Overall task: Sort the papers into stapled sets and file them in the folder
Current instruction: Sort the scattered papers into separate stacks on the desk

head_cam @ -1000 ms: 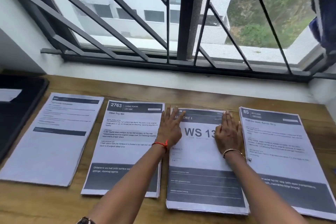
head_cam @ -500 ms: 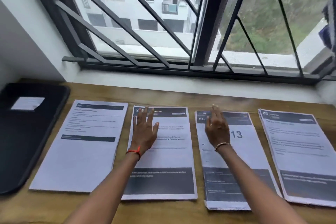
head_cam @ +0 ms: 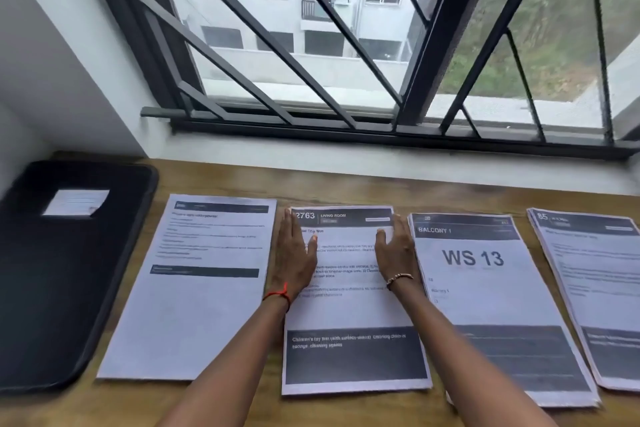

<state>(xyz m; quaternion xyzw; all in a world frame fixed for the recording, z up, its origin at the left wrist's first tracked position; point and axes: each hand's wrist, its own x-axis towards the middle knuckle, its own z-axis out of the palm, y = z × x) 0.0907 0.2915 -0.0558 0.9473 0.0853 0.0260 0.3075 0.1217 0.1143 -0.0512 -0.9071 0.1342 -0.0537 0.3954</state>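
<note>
**A:** Sweep it from the left: what's laid out in front of you?

**B:** Black folder (head_cam: 69,270) at your eight o'clock, lying shut on the worktop (head_cam: 346,191), with a white label (head_cam: 76,202) on its cover. Then four stacks side by side. The first pile (head_cam: 194,305) is at seven and the 2763 pile (head_cam: 349,308) is dead at six. The WS 13 pile (head_cam: 485,305) is at five, and the 85 pile (head_cam: 595,288) at four runs off the frame edge.

**A:** So how far along are you?

**B:** By my read, the sorting looks done, since you have four separate stacks in a row. Stapling I can't call. There's no stapler in sight, and any staple would be too small to make out. Filing is not yet started, as far as this shows, because the folder is closed and every sheet is out on the worktop.

**A:** And your hands?

**B:** Both are on the 2763 pile. Your left hand (head_cam: 294,260) lies flat along its left edge, fingers straight toward twelve, thumb out over the print. Your right hand (head_cam: 396,253) mirrors it on the right edge, just beside the WS 13 pile, with its thumb spread onto the page. Neither one grasps anything; they're released, palms down, bracketing the sheets. Looks to me like you're squaring that stack.
</note>
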